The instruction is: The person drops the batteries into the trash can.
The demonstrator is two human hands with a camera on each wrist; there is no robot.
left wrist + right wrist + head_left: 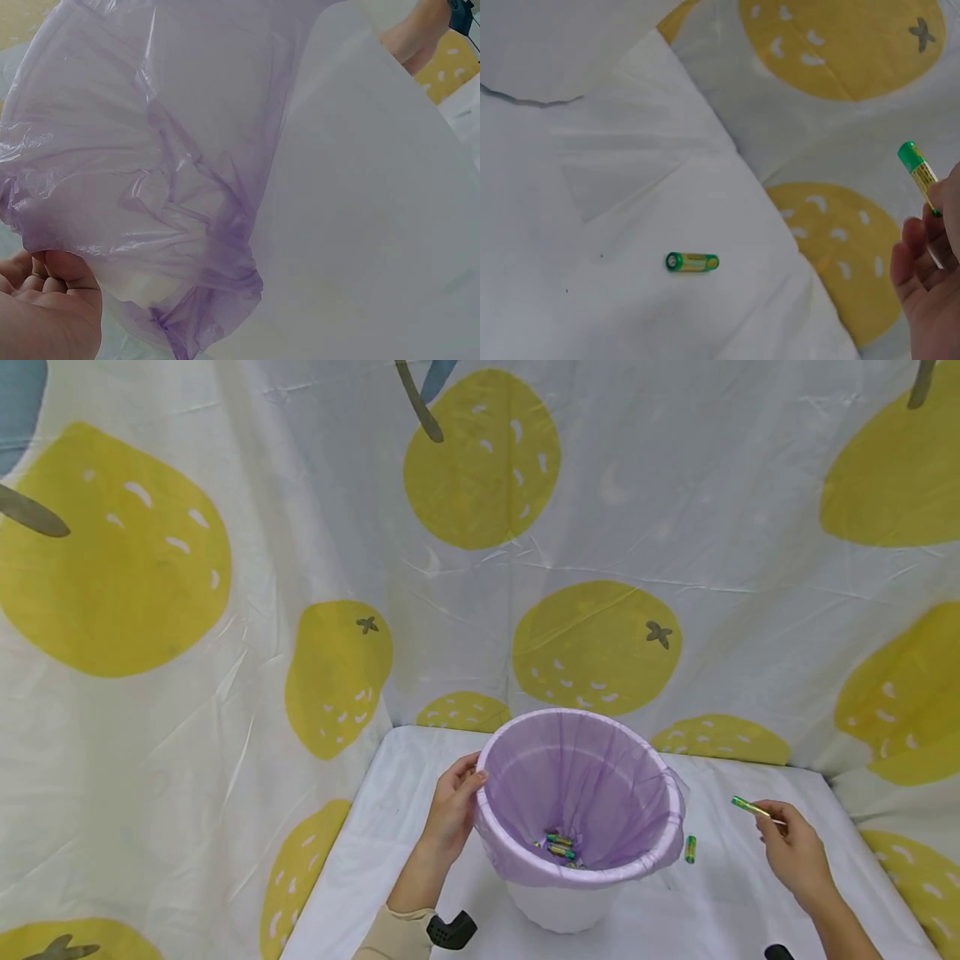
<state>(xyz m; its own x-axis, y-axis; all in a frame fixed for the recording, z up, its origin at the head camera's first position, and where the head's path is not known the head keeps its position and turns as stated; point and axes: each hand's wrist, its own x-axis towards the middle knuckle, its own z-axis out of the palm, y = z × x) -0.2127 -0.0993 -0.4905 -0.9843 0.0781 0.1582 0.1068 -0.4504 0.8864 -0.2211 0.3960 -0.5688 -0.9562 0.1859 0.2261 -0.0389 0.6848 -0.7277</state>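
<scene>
A white waste bin [562,906] stands on the table, lined with a thin purple bag [517,777] folded out over its rim. My left hand [450,806] grips the rim on its left side, thumb over the edge. Inside, at the bottom, lie several green and yellow batteries [561,850]. To the right of the bin, my right hand [798,852] pinches a green and yellow battery [919,172] between thumb and fingers, held above the table. Another battery [693,262] lies on the white cloth between the bin and that hand.
White cloth covers the table [720,910]. Behind and to both sides hangs a pale curtain [450,577] printed with yellow fruit. A black wrist device [452,931] sits on the left forearm.
</scene>
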